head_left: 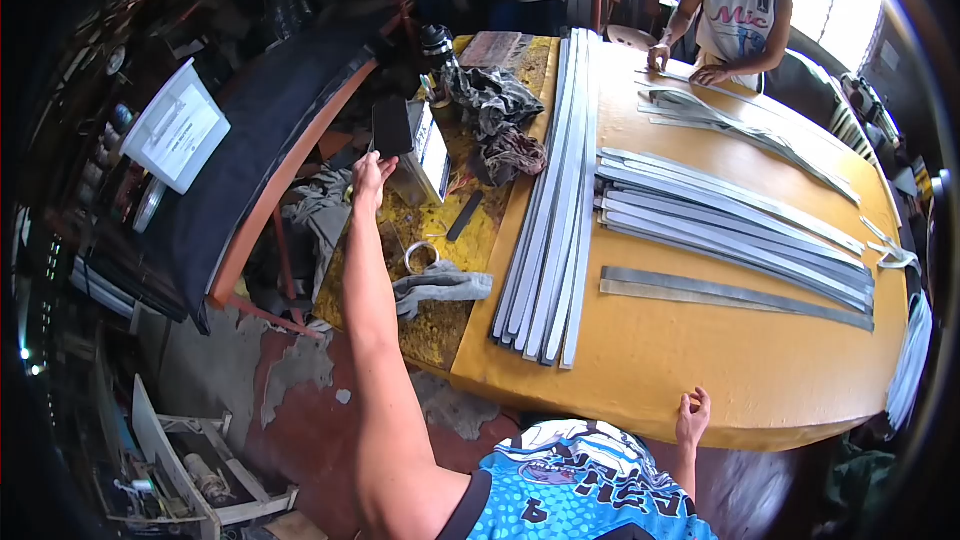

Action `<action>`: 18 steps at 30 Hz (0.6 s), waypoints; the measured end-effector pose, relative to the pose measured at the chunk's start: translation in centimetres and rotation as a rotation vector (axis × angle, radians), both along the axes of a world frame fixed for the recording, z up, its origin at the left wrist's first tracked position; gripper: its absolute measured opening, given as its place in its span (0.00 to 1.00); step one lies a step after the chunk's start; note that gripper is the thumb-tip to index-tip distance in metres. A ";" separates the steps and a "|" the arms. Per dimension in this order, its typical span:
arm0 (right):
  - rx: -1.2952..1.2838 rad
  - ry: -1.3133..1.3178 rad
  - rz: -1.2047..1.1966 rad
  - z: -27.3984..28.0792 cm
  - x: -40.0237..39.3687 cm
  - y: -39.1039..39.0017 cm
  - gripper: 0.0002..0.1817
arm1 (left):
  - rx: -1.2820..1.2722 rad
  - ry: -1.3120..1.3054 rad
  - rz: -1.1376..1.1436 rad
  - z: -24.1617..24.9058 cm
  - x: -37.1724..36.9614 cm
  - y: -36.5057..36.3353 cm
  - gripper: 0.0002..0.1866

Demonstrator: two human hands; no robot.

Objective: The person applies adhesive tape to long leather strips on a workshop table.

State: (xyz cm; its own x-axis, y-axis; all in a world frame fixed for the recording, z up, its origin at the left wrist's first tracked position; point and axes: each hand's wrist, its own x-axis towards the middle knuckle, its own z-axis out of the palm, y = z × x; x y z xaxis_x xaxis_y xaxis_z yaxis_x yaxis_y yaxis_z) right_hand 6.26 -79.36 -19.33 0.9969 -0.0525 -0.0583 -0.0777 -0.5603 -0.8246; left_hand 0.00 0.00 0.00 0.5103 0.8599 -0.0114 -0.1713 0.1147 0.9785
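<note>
My left hand [374,180] reaches far forward, its fingers closed at the lower near corner of a rectangular tin [432,155] with a dark side and a white label. The tin stands tilted in view on a yellow, stained side table [440,335]. By its base lie a dark flat bar [465,216], a roll of tape [410,258] and a grey cloth [440,287]. My right hand [693,417] is at the near edge of the yellow-covered table [640,360], fingers apart and loosely bent, holding nothing. A bundle of long grey strips [550,200] lies between the two hands.
More grey strips [735,225] lie across the table. At the far side a co-worker [738,15] handles strips with both hands. Dark crumpled cloth [495,105] sits behind the tin. On the left are a dark padded surface [260,160] and a white plastic bin [178,127].
</note>
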 end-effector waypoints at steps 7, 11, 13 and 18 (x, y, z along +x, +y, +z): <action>-0.050 -0.041 -0.015 -0.8 0.1 0.1 0.19 | -0.045 0.041 0.057 -0.3 0.8 1.9 0.12; -0.065 -0.066 -0.010 0.2 0.0 1.0 0.17 | 0.057 0.111 0.193 -0.1 1.2 2.2 0.18; -0.094 -0.066 -0.018 0.4 -0.2 0.8 0.16 | 0.049 0.089 0.322 -0.1 1.3 2.2 0.15; -0.116 -0.068 0.008 0.3 -0.1 0.8 0.15 | -0.038 0.045 0.383 -0.8 1.4 2.8 0.14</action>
